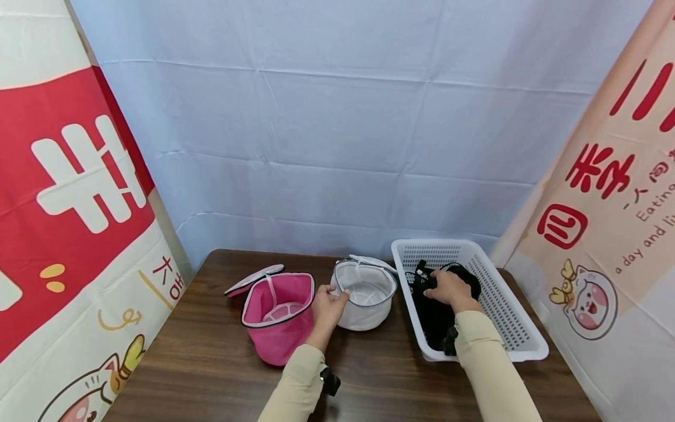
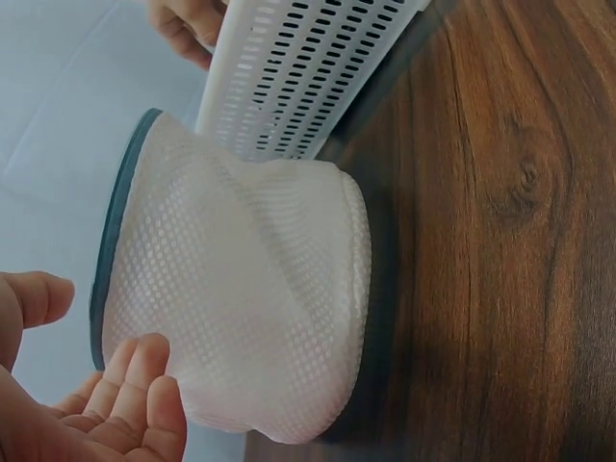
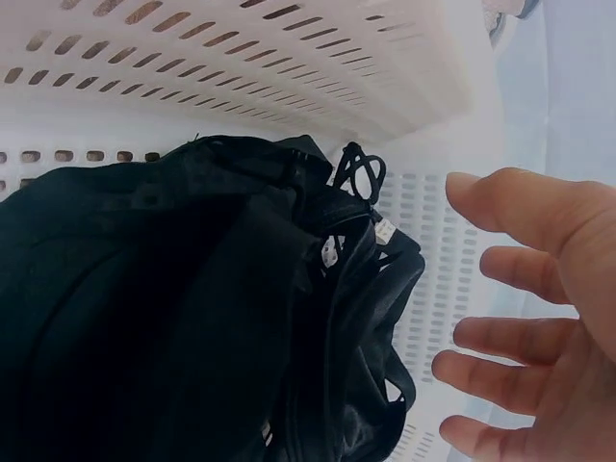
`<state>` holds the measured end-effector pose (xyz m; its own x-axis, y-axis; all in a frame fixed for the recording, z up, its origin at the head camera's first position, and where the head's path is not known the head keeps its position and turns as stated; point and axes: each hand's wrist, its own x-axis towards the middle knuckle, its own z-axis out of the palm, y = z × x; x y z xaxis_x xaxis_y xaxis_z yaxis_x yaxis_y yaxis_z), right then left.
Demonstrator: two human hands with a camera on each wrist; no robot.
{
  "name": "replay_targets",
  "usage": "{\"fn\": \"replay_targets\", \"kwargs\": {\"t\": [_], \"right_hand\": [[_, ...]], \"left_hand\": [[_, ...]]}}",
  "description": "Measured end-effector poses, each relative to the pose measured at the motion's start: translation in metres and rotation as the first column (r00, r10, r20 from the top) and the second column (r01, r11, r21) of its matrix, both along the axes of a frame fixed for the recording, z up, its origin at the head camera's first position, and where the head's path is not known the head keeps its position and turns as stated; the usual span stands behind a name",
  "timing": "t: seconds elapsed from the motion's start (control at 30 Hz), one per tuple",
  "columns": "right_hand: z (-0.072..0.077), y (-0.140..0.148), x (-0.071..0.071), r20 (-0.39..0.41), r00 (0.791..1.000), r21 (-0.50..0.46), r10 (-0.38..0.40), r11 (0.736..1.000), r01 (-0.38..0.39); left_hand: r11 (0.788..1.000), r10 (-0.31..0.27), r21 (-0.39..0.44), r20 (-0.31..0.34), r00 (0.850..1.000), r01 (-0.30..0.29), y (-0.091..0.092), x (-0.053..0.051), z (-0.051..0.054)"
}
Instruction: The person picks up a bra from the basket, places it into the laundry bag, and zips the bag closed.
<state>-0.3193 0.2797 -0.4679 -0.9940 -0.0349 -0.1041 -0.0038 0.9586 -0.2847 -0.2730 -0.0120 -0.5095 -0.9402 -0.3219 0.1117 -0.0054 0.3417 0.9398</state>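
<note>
Beside the white mesh bag [image 1: 364,293] is my left hand [image 1: 328,308], its fingers at the bag's left rim. From the left wrist view, the thumb stands apart and the relaxed fingers [image 2: 144,385] lie against the mesh bag [image 2: 231,279] near its dark rim. My right hand [image 1: 450,288] is over black cloth items [image 1: 435,310] in the white basket [image 1: 519,322]. In the right wrist view this hand [image 3: 529,318] has its fingers spread above the basket, next to the black cloth [image 3: 192,289], with nothing held.
A pink mesh bag [image 1: 279,334] with its lid folded back stands left of the white one, on the brown wooden table [image 1: 211,346]. The basket stands at the right side. A pale cloth [image 1: 337,129] hangs behind the table, with printed cloths at both sides.
</note>
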Motion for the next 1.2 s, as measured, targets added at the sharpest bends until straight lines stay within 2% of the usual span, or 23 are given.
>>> {"fn": "replay_targets", "kwargs": {"t": [0.23, 0.4, 0.5, 0.63, 0.77, 0.9, 1.03, 1.2], "right_hand": [[-0.003, 0.005, -0.005, 0.032, 0.999, -0.014, -0.024, 1.000, 0.024], [-0.004, 0.008, -0.009, 0.051, 0.997, -0.009, -0.061, 0.998, 0.062], [-0.005, 0.011, -0.010, 0.060, 0.995, -0.001, -0.075, 0.997, 0.075], [-0.009, 0.016, -0.011, 0.078, 0.993, -0.007, -0.084, 0.996, 0.085], [-0.012, 0.023, -0.011, 0.101, 0.991, -0.025, -0.086, 0.996, 0.089], [-0.016, 0.029, -0.010, 0.135, 0.988, -0.062, -0.070, 0.995, 0.079], [-0.020, 0.032, -0.012, 0.156, 0.987, -0.087, -0.047, 0.994, 0.061], [-0.024, 0.036, -0.016, 0.149, 0.988, -0.079, -0.038, 0.996, 0.051]], "left_hand": [[1.000, -0.028, 0.009, 0.012, 1.000, 0.028, -0.001, -0.002, 0.004], [0.994, -0.061, 0.091, 0.033, 0.998, 0.058, 0.001, -0.004, 0.003], [0.982, -0.086, 0.172, 0.044, 0.995, 0.077, 0.003, -0.005, 0.001], [0.955, -0.132, 0.273, 0.038, 0.991, 0.117, 0.005, -0.003, 0.000], [0.929, -0.180, 0.333, 0.023, 0.983, 0.162, 0.005, 0.001, 0.000], [0.910, -0.202, 0.374, 0.028, 0.979, 0.178, 0.005, 0.004, -0.001], [0.902, -0.200, 0.395, 0.030, 0.979, 0.172, 0.005, 0.005, -0.002], [0.904, -0.186, 0.397, 0.027, 0.982, 0.161, 0.005, 0.006, -0.004]]}}
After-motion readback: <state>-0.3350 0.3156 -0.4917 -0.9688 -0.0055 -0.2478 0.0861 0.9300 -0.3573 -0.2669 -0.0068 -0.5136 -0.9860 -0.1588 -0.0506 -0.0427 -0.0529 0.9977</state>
